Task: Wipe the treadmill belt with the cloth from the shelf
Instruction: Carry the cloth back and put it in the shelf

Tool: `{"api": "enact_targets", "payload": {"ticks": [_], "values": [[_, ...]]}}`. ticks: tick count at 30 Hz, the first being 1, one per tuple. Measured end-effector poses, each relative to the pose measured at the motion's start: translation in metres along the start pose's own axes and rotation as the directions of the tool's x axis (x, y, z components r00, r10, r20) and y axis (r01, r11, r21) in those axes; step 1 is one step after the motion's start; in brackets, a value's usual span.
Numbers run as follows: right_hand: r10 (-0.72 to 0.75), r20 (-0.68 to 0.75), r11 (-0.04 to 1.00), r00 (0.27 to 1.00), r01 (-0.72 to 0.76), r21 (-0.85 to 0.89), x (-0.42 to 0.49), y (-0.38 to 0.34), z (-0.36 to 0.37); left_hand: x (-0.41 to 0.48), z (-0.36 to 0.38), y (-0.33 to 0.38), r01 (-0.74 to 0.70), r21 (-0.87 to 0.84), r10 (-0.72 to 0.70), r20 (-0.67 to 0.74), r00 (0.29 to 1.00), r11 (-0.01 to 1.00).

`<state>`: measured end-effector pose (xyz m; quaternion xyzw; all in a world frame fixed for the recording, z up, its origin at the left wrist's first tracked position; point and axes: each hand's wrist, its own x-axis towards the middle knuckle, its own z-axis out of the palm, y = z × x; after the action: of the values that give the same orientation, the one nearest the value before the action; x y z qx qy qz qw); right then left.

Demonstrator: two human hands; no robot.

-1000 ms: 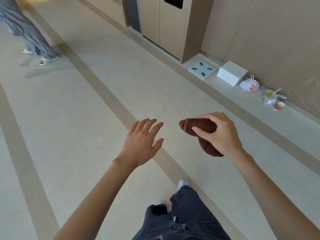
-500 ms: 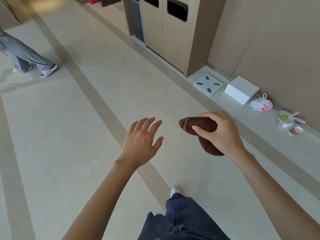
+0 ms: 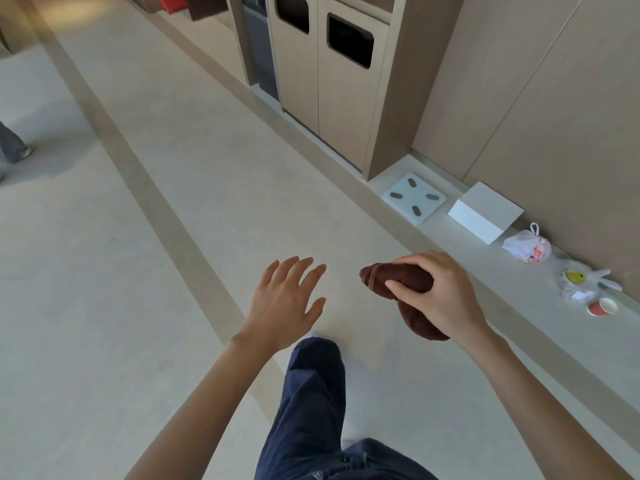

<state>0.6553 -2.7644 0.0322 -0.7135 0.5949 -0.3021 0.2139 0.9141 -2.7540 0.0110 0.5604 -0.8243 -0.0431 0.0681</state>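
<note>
Cloth point(image 3: 384, 279) in right hand point(image 3: 445, 294); scale point(image 3: 415, 197), white box point(image 3: 485, 211), cup point(image 3: 602, 307) along wall point(image 3: 554, 98)

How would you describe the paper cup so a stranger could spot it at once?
Follow the low ledge along the right-hand wall, past the scale, white box and bag. The cup comes last in that row, beside a clear wrapper. It alone is red, with a white inside.

Pale floor point(image 3: 138, 306) here, crossed by a darker tan stripe point(image 3: 166, 209) running off into the distance. Lined up along the wall on the right: a bathroom scale point(image 3: 414, 197), a white box point(image 3: 485, 213) just beside it, then a tied plastic bag point(image 3: 528, 245), a crumpled clear bag point(image 3: 578, 282), and a red paper cup point(image 3: 602, 306) standing upright.
</note>
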Motion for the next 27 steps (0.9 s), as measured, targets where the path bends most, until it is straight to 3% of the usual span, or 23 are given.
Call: {"api": "enact_targets", "payload": {"ticks": [10, 14, 20, 27], "values": [[-0.087, -0.117, 0.995, 0.989, 0.08, -0.062, 0.218, -0.009, 0.019, 0.197, -0.033, -0.116, -0.065, 0.006, 0.066, -0.099, 0.993, 0.998], [-0.091, -0.187, 0.996, 0.978, 0.087, -0.03, 0.276, 0.0, 0.029, 0.254, -0.029, -0.14, -0.056, -0.02, 0.055, -0.065, 0.996, 0.998], [-0.061, -0.131, 0.998, 0.99, 0.062, -0.001, 0.369, 0.038, 0.053, 0.325, 0.007, -0.172, -0.05, -0.031, 0.051, 0.013, 0.999, 0.998], [-0.104, -0.196, 0.992, 0.975, 0.115, 0.044, 0.519, 0.065, 0.045, 0.469, -0.013, -0.213, -0.023, -0.013, 0.022, -0.041, 0.999, 1.0]]}}
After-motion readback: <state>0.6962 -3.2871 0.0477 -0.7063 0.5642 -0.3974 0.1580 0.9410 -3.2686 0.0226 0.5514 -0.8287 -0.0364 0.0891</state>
